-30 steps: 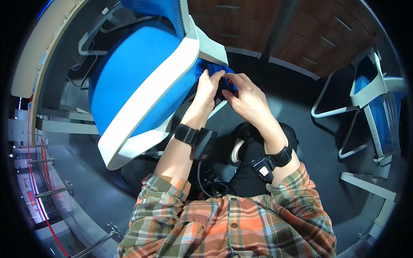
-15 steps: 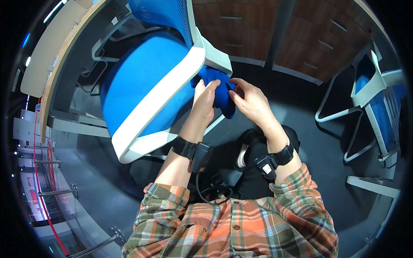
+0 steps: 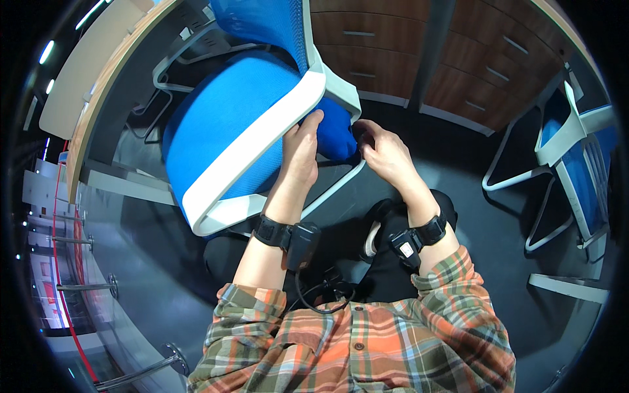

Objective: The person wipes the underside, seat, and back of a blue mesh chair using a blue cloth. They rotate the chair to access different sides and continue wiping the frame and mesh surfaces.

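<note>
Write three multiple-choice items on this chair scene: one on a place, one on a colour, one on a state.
1. Where does the left hand rest?
A. on the white frame edge of the chair seat
B. on the wooden drawers
C. on the floor

2. What colour is the chair seat padding?
A. red
B. blue
C. black

3. What state is the right hand in?
A. flat and open on the desk
B. hanging at the person's side
C. fingers curled at the blue cloth under the seat's edge

Answers: 1 A, the fingers lie along the white frame beside the blue padding. 2 B, the padding is bright blue. 3 C, the fingers bend in by the blue cloth, though the exact grip is hard to tell.
</note>
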`<action>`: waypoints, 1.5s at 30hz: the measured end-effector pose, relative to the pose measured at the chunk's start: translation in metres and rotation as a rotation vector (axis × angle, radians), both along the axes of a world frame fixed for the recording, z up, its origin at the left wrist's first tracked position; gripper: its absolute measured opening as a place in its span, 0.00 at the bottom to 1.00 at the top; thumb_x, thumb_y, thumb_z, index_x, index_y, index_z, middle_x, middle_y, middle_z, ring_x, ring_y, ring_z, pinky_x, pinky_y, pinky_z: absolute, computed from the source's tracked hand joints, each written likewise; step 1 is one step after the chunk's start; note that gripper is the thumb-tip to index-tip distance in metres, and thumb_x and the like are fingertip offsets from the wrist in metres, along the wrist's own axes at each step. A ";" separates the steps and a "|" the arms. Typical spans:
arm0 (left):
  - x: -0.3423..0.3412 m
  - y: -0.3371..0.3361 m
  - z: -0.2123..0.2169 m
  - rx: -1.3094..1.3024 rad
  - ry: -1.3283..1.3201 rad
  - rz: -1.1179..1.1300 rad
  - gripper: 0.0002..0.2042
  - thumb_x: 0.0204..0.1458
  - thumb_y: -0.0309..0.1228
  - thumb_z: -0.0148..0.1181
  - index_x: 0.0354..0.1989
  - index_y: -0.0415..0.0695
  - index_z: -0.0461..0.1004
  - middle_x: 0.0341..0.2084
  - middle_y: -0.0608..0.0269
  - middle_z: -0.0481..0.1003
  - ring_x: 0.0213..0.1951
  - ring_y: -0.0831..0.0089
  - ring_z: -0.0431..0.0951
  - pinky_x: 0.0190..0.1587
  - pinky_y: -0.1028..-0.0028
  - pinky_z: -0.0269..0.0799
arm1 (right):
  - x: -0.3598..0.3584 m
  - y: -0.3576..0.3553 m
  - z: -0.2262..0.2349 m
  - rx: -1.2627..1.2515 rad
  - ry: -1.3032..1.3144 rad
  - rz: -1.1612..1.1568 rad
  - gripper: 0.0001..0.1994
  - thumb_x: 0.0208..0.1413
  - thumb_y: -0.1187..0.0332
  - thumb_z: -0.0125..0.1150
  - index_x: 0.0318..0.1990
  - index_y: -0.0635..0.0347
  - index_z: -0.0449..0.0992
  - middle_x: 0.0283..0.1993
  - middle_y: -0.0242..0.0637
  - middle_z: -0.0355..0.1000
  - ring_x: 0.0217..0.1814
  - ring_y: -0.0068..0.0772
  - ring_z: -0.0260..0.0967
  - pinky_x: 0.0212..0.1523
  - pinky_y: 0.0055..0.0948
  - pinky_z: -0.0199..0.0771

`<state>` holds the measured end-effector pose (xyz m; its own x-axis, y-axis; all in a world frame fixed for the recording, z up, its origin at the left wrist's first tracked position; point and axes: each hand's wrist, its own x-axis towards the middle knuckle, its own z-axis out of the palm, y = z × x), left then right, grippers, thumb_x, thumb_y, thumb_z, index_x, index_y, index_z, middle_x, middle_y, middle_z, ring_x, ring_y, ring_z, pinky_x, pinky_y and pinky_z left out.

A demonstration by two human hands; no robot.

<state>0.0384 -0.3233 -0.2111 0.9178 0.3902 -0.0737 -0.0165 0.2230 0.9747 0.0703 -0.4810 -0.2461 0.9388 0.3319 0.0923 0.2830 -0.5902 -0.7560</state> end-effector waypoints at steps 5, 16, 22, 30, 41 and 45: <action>0.009 0.011 -0.002 0.038 -0.065 -0.051 0.20 0.55 0.35 0.61 0.54 0.40 0.69 0.51 0.54 0.69 0.55 0.66 0.66 0.62 0.61 0.55 | -0.002 0.001 -0.001 -0.007 0.023 0.018 0.22 0.52 0.69 0.49 0.57 0.58 0.71 0.45 0.49 0.77 0.49 0.49 0.75 0.51 0.43 0.73; 0.003 0.002 -0.012 0.424 0.163 -0.213 0.21 0.55 0.34 0.54 0.50 0.28 0.68 0.38 0.51 0.73 0.41 0.70 0.73 0.46 0.68 0.68 | -0.001 0.003 -0.018 -0.068 -0.057 0.051 0.19 0.53 0.68 0.55 0.54 0.59 0.74 0.46 0.51 0.76 0.49 0.51 0.74 0.49 0.42 0.73; -0.042 -0.003 -0.016 0.470 -0.018 -0.335 0.17 0.57 0.34 0.54 0.46 0.31 0.71 0.36 0.55 0.76 0.37 0.71 0.76 0.41 0.70 0.71 | -0.007 0.002 -0.018 0.038 0.104 0.098 0.14 0.53 0.71 0.55 0.47 0.61 0.78 0.40 0.49 0.78 0.45 0.46 0.77 0.46 0.38 0.75; -0.150 0.048 0.065 0.323 -0.227 -0.225 0.12 0.58 0.28 0.57 0.49 0.39 0.73 0.40 0.64 0.75 0.39 0.78 0.74 0.46 0.74 0.71 | -0.012 0.009 -0.015 0.244 0.128 0.167 0.12 0.57 0.77 0.50 0.45 0.61 0.78 0.30 0.34 0.78 0.34 0.24 0.76 0.39 0.25 0.74; -0.158 0.081 0.062 1.076 -0.185 0.208 0.11 0.53 0.28 0.59 0.23 0.33 0.71 0.12 0.50 0.68 0.15 0.68 0.71 0.22 0.71 0.64 | -0.008 0.019 -0.032 0.101 0.134 0.217 0.12 0.60 0.70 0.50 0.48 0.55 0.77 0.35 0.34 0.79 0.39 0.27 0.77 0.44 0.29 0.75; -0.166 0.091 0.057 0.965 -0.116 0.175 0.10 0.55 0.29 0.58 0.27 0.34 0.72 0.12 0.56 0.67 0.17 0.76 0.67 0.24 0.73 0.64 | -0.009 0.018 -0.031 -0.019 0.080 0.179 0.13 0.59 0.67 0.51 0.48 0.52 0.78 0.37 0.34 0.79 0.42 0.33 0.78 0.47 0.31 0.75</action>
